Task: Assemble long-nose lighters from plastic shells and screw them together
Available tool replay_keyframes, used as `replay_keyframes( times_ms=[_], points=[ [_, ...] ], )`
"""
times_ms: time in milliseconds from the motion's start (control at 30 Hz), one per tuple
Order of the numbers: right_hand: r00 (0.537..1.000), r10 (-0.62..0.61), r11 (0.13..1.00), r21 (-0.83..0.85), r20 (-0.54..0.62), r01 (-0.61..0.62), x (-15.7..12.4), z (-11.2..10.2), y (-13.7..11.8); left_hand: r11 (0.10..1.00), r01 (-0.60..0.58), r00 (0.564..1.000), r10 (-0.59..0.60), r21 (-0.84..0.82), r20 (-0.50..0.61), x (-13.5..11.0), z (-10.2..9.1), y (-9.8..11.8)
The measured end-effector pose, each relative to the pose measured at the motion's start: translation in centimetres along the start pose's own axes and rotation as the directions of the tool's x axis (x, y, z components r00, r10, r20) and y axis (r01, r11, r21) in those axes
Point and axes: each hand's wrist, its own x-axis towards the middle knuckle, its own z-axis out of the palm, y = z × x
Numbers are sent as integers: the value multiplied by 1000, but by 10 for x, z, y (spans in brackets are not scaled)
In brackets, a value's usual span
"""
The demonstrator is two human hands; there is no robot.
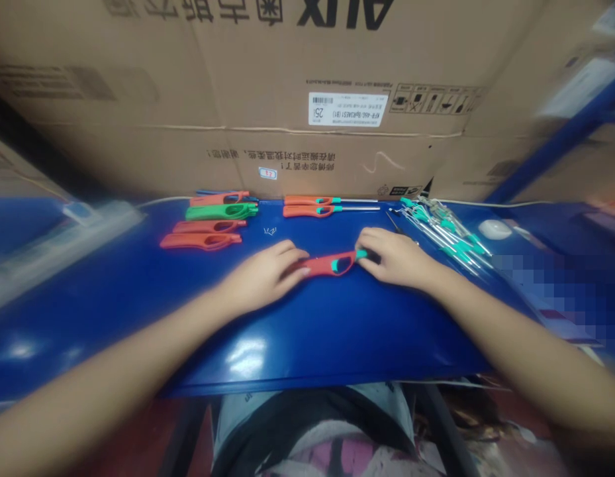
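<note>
Between my two hands lies an orange-red lighter (323,266), the long-nosed kind, with a teal trigger and a teal collar. My left hand (275,273) grips the rear end of its handle. Fingers of my right hand (391,255) are closed around the front end at the teal collar; whatever of the nozzle is there is hidden by that hand. Behind it, two orange lighters (307,211) with teal triggers and metal nozzles lie side by side. Just beyond my right hand is a dark pointed tool (394,222), partly covered.
Several orange lighter handles (202,240) and a green one (220,211) lie at the back left. At the right is a pile of metal nozzles with teal parts (449,235), beside a white rounded object (494,229). A cardboard wall (188,99) closes off the blue table (307,331).
</note>
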Motion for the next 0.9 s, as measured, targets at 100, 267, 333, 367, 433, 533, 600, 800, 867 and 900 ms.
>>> replay_keyframes(
  times_ms=[100, 267, 333, 367, 433, 533, 600, 800, 867, 900],
  points=[
    [990, -65, 998, 9, 129, 64, 1, -7, 3, 1000, 26, 999, -25, -16, 33, 0, 2, -5],
    [996, 24, 992, -126, 91, -12, -1, -16, 14, 998, 9, 1000, -8, -60, 23, 0, 2, -7],
    [983, 183, 936, -305, -6, -176, -6, -19, 26, 996, 9, 1000, -9, -89, 4, 0, 2, -6],
    [965, 260, 891, -376, -38, -255, -9, -19, 34, 995, 14, 1000, -15, -101, -4, 0, 3, -6],
    [913, 407, 821, -426, -33, -381, -15, -21, 51, 992, 31, 999, -32, -119, -6, -1, 3, -4],
    [836, 517, 844, -268, 183, -464, -21, -26, 71, 992, 66, 998, -64, -109, 18, -1, 3, -1],
    [836, 507, 859, -210, 211, -468, -21, -32, 74, 992, 93, 995, -90, -87, 38, -1, 3, 1],
    [923, 330, 943, 107, -199, -314, 3, -47, 20, 995, 91, 994, -88, -34, 70, -2, 7, 6],
    [936, 303, 920, 310, -177, -239, 17, -38, -3, 997, 72, 995, -70, -24, 64, -2, 10, 7],
    [948, 287, 898, 382, -137, -217, 25, -31, -12, 998, 63, 996, -61, -19, 59, -2, 11, 7]
  ],
)
